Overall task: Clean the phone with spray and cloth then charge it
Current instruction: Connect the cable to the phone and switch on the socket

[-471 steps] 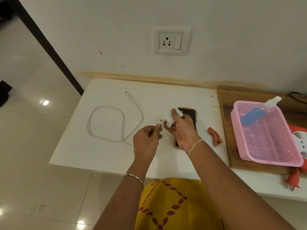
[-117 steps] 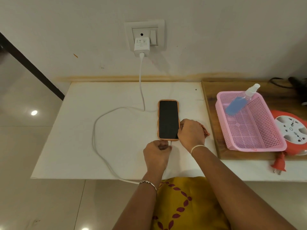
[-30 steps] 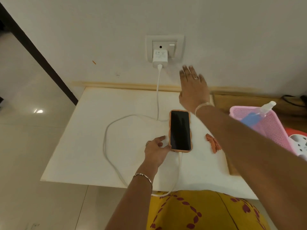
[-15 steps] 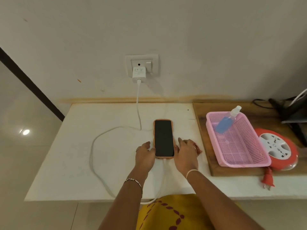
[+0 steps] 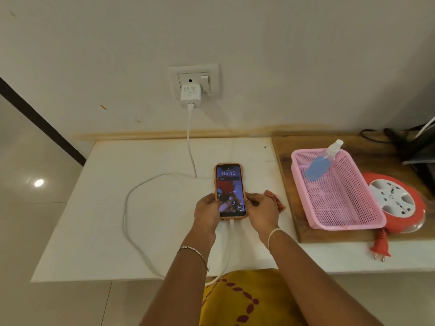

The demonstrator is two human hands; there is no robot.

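the lit orange-cased phone point(image 5: 229, 184) lies on the white surface point(image 5: 106, 220), left hand point(image 5: 207, 211) and right hand point(image 5: 261, 212) fingers gripping its lower sides; a white cable point(image 5: 127, 208) runs from it to the white wall charger point(image 5: 190, 95).

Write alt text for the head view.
The left hand and right hand grip a lit phone at a white table, cabled to a charger in the wall socket. Beside it lies an orange cloth; a spray bottle sits in a pink basket.

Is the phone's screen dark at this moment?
No, the phone shows a lit lock screen reading 03:15, with the white cable running from its near end.
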